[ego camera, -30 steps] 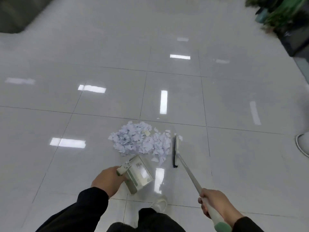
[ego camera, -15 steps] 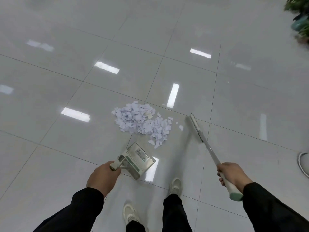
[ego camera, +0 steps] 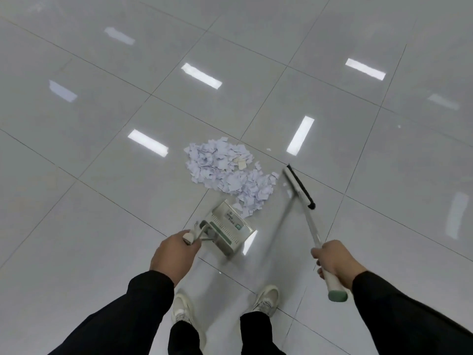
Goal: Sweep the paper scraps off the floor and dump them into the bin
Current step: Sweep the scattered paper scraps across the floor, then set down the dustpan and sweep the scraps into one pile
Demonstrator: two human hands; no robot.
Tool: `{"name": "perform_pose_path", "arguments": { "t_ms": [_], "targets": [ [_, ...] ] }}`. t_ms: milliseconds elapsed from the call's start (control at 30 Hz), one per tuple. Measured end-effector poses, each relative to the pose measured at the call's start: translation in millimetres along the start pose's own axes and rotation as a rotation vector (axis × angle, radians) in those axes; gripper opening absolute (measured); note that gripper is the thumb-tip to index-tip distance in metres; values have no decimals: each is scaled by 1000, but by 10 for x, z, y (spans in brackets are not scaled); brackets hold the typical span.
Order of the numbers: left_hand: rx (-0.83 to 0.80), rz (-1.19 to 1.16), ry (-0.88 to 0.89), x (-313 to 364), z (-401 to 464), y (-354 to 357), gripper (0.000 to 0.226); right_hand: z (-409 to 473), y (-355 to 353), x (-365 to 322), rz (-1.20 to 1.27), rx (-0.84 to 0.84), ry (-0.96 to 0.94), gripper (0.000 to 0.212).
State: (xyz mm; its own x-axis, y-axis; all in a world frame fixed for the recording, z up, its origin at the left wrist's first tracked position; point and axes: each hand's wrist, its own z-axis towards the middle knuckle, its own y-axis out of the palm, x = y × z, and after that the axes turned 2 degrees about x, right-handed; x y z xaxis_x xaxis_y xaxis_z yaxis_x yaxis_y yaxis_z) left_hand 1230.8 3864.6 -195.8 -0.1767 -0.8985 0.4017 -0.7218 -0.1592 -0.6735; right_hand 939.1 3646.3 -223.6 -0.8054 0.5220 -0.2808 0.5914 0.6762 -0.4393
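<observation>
On glossy grey floor tiles, a heap of pale torn paper scraps is lying between the metal dustpan and the black-edged broom head. Scraps are looking light and flighty; likely needing slow strokes. Left hand is curling round the dustpan handle; right hand is gripping the white broom shaft. No bin is showing.
</observation>
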Motion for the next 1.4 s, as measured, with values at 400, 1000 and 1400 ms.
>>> {"name": "perform_pose_path", "arguments": {
  "t_ms": [400,1000,1400],
  "targets": [
    [82,52,-29,978,100,487,28,-289,-141,233,-264,-228,-88,4],
    [-75,-98,71,533,86,93,44,-983,-356,-450,104,-235,-91,17],
    [-207,-73,150,388,147,-237,86,-1194,-220,-1045,700,-231,161,35]
  ]
}}
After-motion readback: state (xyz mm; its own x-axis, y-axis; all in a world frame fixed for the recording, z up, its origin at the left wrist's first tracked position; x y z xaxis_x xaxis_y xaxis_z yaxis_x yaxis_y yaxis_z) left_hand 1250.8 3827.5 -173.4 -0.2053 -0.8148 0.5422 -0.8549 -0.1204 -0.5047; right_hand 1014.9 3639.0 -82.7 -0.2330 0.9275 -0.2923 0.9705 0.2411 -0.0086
